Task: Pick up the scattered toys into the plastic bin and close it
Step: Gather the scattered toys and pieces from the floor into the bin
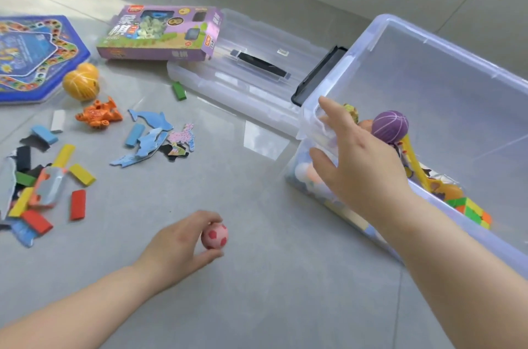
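Left hand (183,243) pinches pink ball (215,235) low over floor (257,291), bin (428,68) to right. Right hand (357,160) spread above bin rim, holding nothing. Carry ball over rim, release low among toys (468,210) so no bounce-out; lid (243,79) lies beside bin.

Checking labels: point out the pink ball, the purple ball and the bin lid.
pink ball (215,236): head view, middle of its visible side.
purple ball (390,126): head view, middle of the ball.
bin lid (243,87): head view, clear central panel.
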The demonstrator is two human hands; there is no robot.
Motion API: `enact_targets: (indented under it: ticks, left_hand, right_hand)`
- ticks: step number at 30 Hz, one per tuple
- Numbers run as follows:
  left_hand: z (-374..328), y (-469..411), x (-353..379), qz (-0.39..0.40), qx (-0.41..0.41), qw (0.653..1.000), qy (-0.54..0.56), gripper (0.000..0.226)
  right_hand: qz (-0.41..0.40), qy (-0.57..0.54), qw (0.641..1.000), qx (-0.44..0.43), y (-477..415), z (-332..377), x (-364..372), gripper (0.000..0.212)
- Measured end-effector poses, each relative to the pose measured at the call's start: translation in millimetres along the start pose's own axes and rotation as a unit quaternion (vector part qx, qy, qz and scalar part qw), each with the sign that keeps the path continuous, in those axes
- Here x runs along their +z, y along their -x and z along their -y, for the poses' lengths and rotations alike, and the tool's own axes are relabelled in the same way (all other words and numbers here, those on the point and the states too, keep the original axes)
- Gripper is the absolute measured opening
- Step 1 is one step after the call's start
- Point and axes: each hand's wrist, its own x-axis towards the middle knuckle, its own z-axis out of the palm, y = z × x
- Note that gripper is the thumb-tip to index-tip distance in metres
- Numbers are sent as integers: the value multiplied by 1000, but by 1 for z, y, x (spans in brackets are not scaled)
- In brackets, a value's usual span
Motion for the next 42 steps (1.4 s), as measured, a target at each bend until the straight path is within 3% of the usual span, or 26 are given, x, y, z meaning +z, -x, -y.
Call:
enact_targets:
  ticks: [2,5,8,10,13,16,19,22,27,31,33,37,39,42]
  left_hand:
    - [-31,-21,-16,-33,11,998,57,48]
    - [-95,-62,-35,-145,178,967,109,45]
    - [-162,-105,-41,-220,298,919,134,40]
    - [-194,-131,-34,-221,294,923,111,38]
    - [-213,-158,-13,-194,265,944,21,31]
    - [-212,-172,-1,-107,207,965,-122,29]
    - [-206,-166,-10,-124,239,960,-80,38]
    - [-177,-155,-24,-186,262,946,-38,27]
    - [-111,-112,-57,-241,183,951,-58,25]
    - [-38,-58,-83,-187,110,969,-116,19]
    - [2,-29,-93,-106,45,976,-186,27]
    - [86,15,-118,-13,-234,953,-191,28]
    - [124,29,-132,-64,-344,925,-145,29]
    - [162,44,-144,-150,-444,880,-80,34]
  right_hand:
    - [-21,-23,1000,-7,10,-12,-7,55]
    - [-119,-118,986,19,21,-36,-8,34]
    - [-287,-282,914,44,26,-53,-11,15]
    - [-380,-331,863,42,28,-59,-14,21]
    - [-420,-285,861,18,33,-65,-12,25]
    - [-359,-243,901,37,32,-70,-9,28]
    - [-275,-240,929,60,29,-70,-11,37]
    - [-204,-229,949,72,29,-68,-11,27]
    - [-227,-108,967,-41,24,-44,-4,25]
    - [-227,-136,955,-130,18,4,19,20]
    - [-182,-121,957,-192,16,30,35,19]
    - [-49,-43,967,-246,-2,67,71,22]
    - [58,36,971,-228,-19,94,84,29]
    - [233,140,945,-182,-48,137,95,41]
